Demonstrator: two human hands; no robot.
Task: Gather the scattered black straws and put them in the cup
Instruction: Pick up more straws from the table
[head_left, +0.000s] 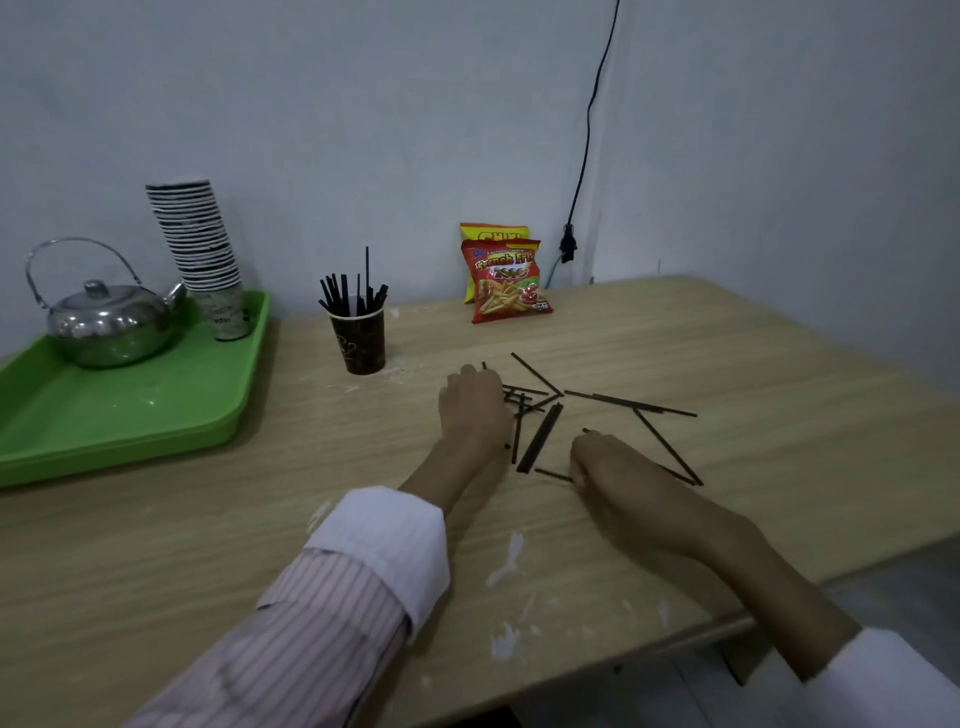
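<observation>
Several black straws (543, 439) lie scattered and crossing on the wooden table (727, 353), right of the middle. A dark paper cup (359, 340) stands upright behind and to the left, with several black straws sticking out of it. My left hand (474, 408) rests palm down on the left end of the pile, its fingers over a few straws. My right hand (618, 475) lies on the table at the near side of the pile, fingers curled on a straw (551, 474) that pokes out to its left. Whether either hand grips a straw is hidden.
A green tray (119, 415) at the left holds a steel kettle (106, 325) and a tall stack of paper cups (200, 249). Two snack bags (506, 280) lean on the wall behind the straws. A black cable (589, 130) hangs down the wall. The table edge runs near right.
</observation>
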